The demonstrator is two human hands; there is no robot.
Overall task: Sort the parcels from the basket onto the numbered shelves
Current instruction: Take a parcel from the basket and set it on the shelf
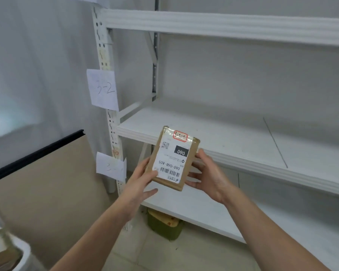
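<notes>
I hold a small brown paper-wrapped parcel up in the air between both hands, in front of the front lip of the white middle shelf and above the white lower shelf, resting on neither. My left hand grips its near left corner, thumb pressed across the white printed shipping label and fingers curled underneath. My right hand clasps the right edge, thumb up by the far corner and fingers wrapped around the side. The label faces me upside down, showing a barcode, a black block reading 060 and a red-outlined sticker with handwriting at the far end. On the rack's perforated white upright to my left hang two white paper notes: the upper one reads 3-2, the lower one is too faint to read. A green box with a yellow top sits on the floor under the lower shelf, a beige panel with a black edge leans at my left, and a white basket rim shows at the bottom left corner.
</notes>
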